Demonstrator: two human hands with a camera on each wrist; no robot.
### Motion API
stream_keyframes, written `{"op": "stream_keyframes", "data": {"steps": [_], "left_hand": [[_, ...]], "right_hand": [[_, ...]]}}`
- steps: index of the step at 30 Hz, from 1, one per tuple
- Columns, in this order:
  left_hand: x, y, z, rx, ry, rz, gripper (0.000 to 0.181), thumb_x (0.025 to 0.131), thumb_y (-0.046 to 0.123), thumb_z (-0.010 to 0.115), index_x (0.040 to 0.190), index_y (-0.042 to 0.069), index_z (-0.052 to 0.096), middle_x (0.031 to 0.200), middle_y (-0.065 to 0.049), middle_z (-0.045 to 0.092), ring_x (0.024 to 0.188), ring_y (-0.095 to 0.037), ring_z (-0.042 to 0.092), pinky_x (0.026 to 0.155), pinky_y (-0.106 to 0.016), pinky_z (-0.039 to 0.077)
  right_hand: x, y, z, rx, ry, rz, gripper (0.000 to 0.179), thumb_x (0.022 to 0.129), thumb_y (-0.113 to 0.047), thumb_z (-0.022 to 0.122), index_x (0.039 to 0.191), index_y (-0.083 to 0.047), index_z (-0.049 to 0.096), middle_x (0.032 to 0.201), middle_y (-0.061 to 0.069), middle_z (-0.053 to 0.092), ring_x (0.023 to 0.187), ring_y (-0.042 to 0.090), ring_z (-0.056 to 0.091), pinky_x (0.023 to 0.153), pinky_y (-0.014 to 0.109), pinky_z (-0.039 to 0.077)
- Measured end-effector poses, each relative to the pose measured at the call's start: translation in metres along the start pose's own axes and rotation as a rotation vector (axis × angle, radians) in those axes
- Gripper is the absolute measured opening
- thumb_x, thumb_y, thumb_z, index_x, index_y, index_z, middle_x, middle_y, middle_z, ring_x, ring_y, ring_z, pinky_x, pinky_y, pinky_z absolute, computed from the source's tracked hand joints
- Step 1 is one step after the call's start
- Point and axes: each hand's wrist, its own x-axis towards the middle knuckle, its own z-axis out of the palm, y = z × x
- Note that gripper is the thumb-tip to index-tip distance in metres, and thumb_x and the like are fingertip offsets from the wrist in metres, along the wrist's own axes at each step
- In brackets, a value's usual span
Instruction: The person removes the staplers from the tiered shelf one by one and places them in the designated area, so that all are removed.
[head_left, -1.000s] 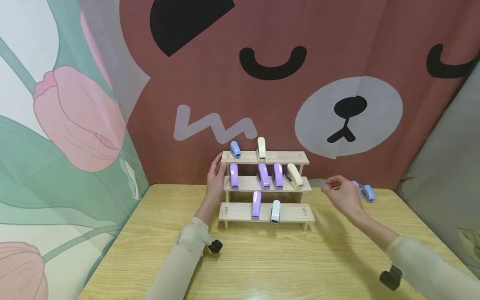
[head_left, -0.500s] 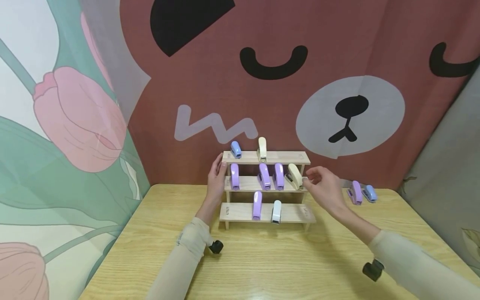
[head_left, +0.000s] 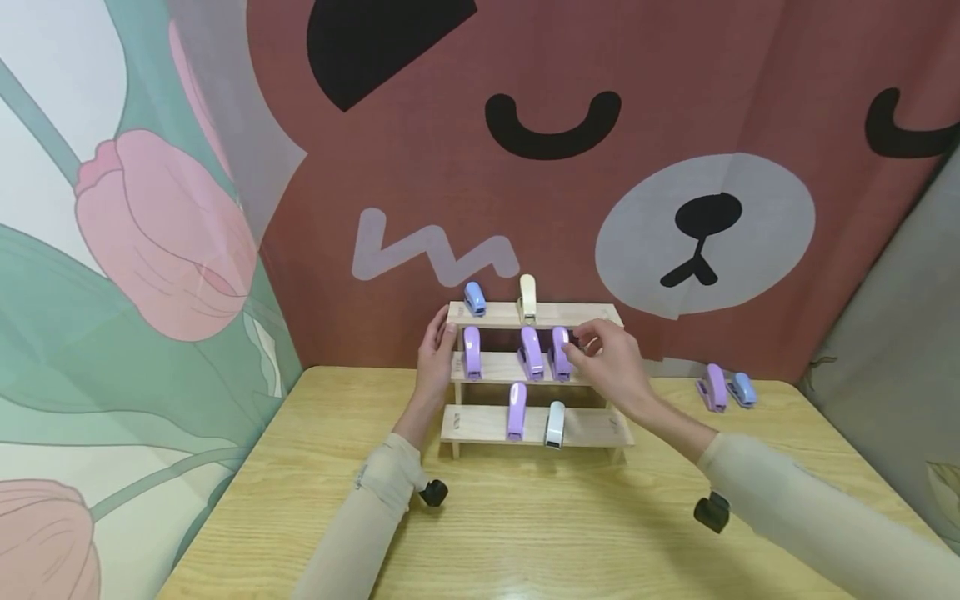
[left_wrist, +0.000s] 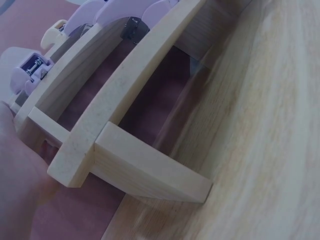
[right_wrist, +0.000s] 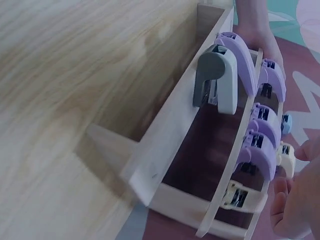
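A three-step wooden display rack (head_left: 585, 427) carries several staplers. My left hand (head_left: 435, 367) holds the rack's left end, beside its upper steps. My right hand (head_left: 611, 362) reaches over the right part of the middle step, thumb and index finger apart beside a purple stapler (head_left: 560, 354). Its fingers are loosely bent in the right wrist view, with nothing between them. A cream stapler (right_wrist: 242, 196) at the end of the middle step is hidden behind this hand in the head view. A white stapler (head_left: 555, 425) and a purple one (head_left: 517, 412) stand on the lowest step.
On the top step sit a small blue stapler (head_left: 474, 298) and a cream stapler (head_left: 528, 299). Two more purple staplers share the middle step. Off to the right, another purple stapler (head_left: 716, 387) and a blue one (head_left: 742, 390) stand on the table (head_left: 525, 533). A printed curtain (head_left: 420, 167) hangs behind.
My right hand has moved left from beside the rack to over its middle step, now covering the cream stapler there. The left hand stays at the rack's left end.
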Motion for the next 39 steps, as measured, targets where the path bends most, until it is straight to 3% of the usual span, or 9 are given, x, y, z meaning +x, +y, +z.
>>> {"op": "stream_keyframes", "data": {"steps": [5, 11, 15, 20, 24, 31, 39], "left_hand": [[0.000, 0.001, 0.000, -0.010, -0.003, -0.002, 0.055, 0.106, 0.042, 0.055, 0.156, 0.023, 0.044, 0.153, 0.003, 0.048, 0.142, -0.017, 0.040, 0.116, -0.035, 0.032], [0.000, 0.004, 0.000, -0.032, -0.021, -0.012, 0.055, 0.107, 0.038, 0.054, 0.157, 0.021, 0.042, 0.155, 0.000, 0.045, 0.143, -0.017, 0.038, 0.116, -0.033, 0.030], [-0.003, 0.016, 0.001, -0.040, -0.038, -0.027, 0.054, 0.108, 0.029, 0.053, 0.158, 0.014, 0.039, 0.156, -0.005, 0.044, 0.143, -0.019, 0.037, 0.116, -0.033, 0.031], [-0.011, 0.035, 0.002, -0.029, -0.034, -0.040, 0.053, 0.109, 0.023, 0.052, 0.158, 0.008, 0.038, 0.155, -0.006, 0.045, 0.142, -0.019, 0.040, 0.114, -0.031, 0.034], [-0.012, 0.036, 0.002, -0.032, -0.028, -0.036, 0.052, 0.109, 0.023, 0.053, 0.157, 0.008, 0.039, 0.155, -0.006, 0.046, 0.141, -0.019, 0.041, 0.114, -0.031, 0.033], [-0.013, 0.034, 0.002, -0.038, -0.035, -0.024, 0.052, 0.109, 0.021, 0.052, 0.157, 0.006, 0.038, 0.155, -0.009, 0.046, 0.142, -0.024, 0.040, 0.115, -0.036, 0.033], [-0.013, 0.036, 0.001, -0.046, -0.045, -0.024, 0.052, 0.109, 0.022, 0.052, 0.157, 0.007, 0.038, 0.156, -0.009, 0.044, 0.142, -0.022, 0.040, 0.115, -0.034, 0.033]], "right_hand": [[0.012, -0.009, 0.013, 0.011, -0.010, -0.004, 0.027, 0.090, -0.019, 0.079, 0.105, 0.000, 0.067, 0.092, 0.010, 0.065, 0.081, 0.024, 0.062, 0.071, 0.038, 0.052], [0.028, -0.015, 0.027, 0.048, -0.023, 0.035, 0.040, 0.091, -0.028, 0.079, 0.112, 0.003, 0.065, 0.094, 0.011, 0.066, 0.085, 0.025, 0.065, 0.074, 0.039, 0.055], [0.041, -0.018, 0.033, 0.055, -0.034, 0.072, 0.046, 0.092, -0.033, 0.078, 0.116, 0.003, 0.064, 0.097, 0.011, 0.065, 0.089, 0.025, 0.064, 0.076, 0.040, 0.054], [0.058, -0.024, 0.041, 0.006, -0.065, 0.066, 0.056, 0.091, -0.036, 0.078, 0.121, 0.008, 0.061, 0.100, 0.017, 0.061, 0.090, 0.028, 0.058, 0.078, 0.042, 0.051], [0.068, -0.028, 0.048, -0.066, -0.108, 0.073, 0.063, 0.088, -0.038, 0.080, 0.120, 0.013, 0.060, 0.100, 0.021, 0.060, 0.088, 0.030, 0.055, 0.078, 0.043, 0.049], [0.072, -0.036, 0.054, -0.140, -0.136, 0.137, 0.050, 0.087, -0.033, 0.079, 0.107, 0.009, 0.062, 0.101, 0.021, 0.059, 0.089, 0.032, 0.056, 0.079, 0.045, 0.050], [0.075, -0.040, 0.056, -0.145, -0.126, 0.208, 0.049, 0.088, -0.029, 0.076, 0.120, 0.005, 0.061, 0.107, 0.018, 0.063, 0.095, 0.033, 0.060, 0.084, 0.048, 0.051]]}}
